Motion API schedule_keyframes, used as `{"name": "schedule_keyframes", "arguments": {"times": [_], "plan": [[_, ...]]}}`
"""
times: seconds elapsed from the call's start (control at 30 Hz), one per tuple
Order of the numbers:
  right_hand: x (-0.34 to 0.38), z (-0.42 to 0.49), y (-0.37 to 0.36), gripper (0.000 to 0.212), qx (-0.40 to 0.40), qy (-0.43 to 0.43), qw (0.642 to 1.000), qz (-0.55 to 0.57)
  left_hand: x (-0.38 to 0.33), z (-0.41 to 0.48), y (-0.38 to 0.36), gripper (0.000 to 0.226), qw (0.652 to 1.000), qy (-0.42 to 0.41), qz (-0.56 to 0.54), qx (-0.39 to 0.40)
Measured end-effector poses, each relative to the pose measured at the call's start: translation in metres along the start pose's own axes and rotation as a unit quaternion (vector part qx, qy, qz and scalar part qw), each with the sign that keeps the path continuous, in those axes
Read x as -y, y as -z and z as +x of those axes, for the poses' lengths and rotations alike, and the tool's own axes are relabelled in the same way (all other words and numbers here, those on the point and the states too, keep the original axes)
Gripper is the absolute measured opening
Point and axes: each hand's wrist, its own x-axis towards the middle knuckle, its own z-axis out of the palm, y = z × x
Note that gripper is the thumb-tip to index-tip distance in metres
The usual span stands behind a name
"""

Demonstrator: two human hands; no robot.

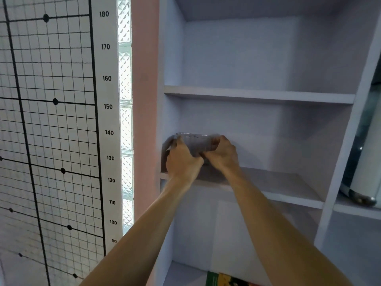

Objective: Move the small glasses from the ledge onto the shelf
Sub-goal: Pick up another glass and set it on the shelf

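Note:
Both my hands reach into the left end of a white shelf (288,186). My left hand (182,162) is closed around a small clear glass (186,139), whose rim shows above my fingers. My right hand (223,153) grips a second clear glass (203,144) right beside it. The two glasses touch or nearly touch, close to the shelf's left wall. Their bases are hidden by my hands, so I cannot tell whether they rest on the shelf board. No ledge is in view.
Another shelf board (268,96) sits above. A green and yellow item (224,279) lies in the compartment below. A white cylinder with a metal base (365,182) stands in the compartment to the right. A height chart with a grid (107,106) covers the left wall.

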Motion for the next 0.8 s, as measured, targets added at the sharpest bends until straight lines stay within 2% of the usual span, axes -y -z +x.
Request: {"name": "schedule_keyframes", "arguments": {"times": [0.1, 0.23, 0.37, 0.47, 0.53, 0.7, 0.8], "plan": [[0.001, 0.000, 0.000, 0.050, -0.002, -0.005, 1.000, -0.011, 0.010, 0.009, -0.007, 0.079, 1.000, 0.002, -0.021, -0.003], [0.002, -0.008, 0.000, 0.056, -0.003, -0.007, 1.000, 0.005, -0.004, -0.009, 0.017, 0.059, 0.999, 0.003, -0.045, 0.005], [0.001, -0.027, 0.001, 0.055, -0.057, 0.005, 0.998, 0.017, -0.004, -0.025, 0.027, 0.050, 0.996, -0.028, -0.082, 0.005], [-0.001, -0.044, 0.014, 0.050, -0.093, 0.006, 0.996, 0.006, -0.005, -0.027, 0.023, 0.048, 0.990, -0.032, -0.122, 0.060], [-0.008, -0.054, 0.029, 0.049, -0.117, -0.009, 0.993, -0.004, -0.014, -0.033, 0.017, 0.054, 0.982, -0.055, -0.153, 0.096], [-0.025, -0.094, 0.089, 0.052, -0.182, -0.038, 0.982, -0.024, -0.050, -0.068, -0.012, 0.052, 0.950, -0.090, -0.229, 0.193], [-0.039, -0.131, 0.138, 0.045, -0.222, -0.073, 0.972, -0.015, -0.074, -0.106, -0.033, 0.046, 0.926, -0.097, -0.269, 0.247]]}}
